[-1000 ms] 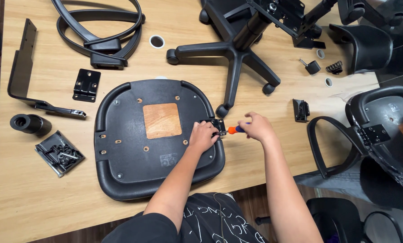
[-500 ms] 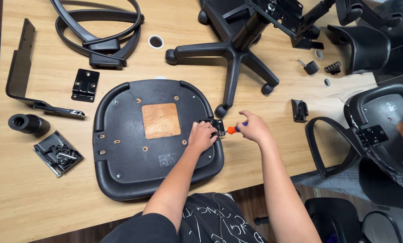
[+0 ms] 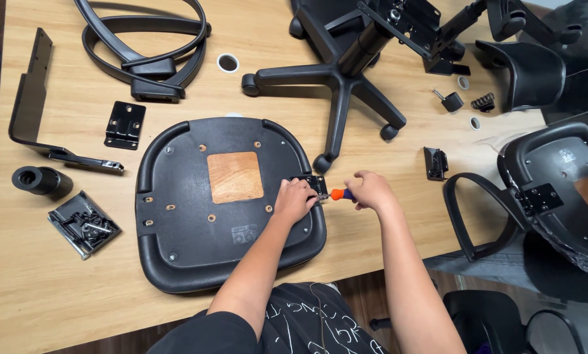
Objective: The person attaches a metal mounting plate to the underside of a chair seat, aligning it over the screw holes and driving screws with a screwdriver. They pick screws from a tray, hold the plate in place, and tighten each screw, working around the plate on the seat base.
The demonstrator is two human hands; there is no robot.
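Two hands, left hand (image 3: 294, 200) on bracket (image 3: 318, 184), screwdriver (image 3: 341, 194) in right hand (image 3: 370, 190)

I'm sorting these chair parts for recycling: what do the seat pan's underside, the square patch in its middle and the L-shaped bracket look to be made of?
Seat pan underside: looks like moulded black plastic, matte, with rounded edges. Square patch: probably bare wood or board, brown and grainy. L-shaped bracket: likely black-painted metal, thin, flat, slightly glossy with drilled holes.

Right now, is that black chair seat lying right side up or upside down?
Upside down. The chair seat shows its hard black underside, with screw holes and a bare wooden square, flat on the table.
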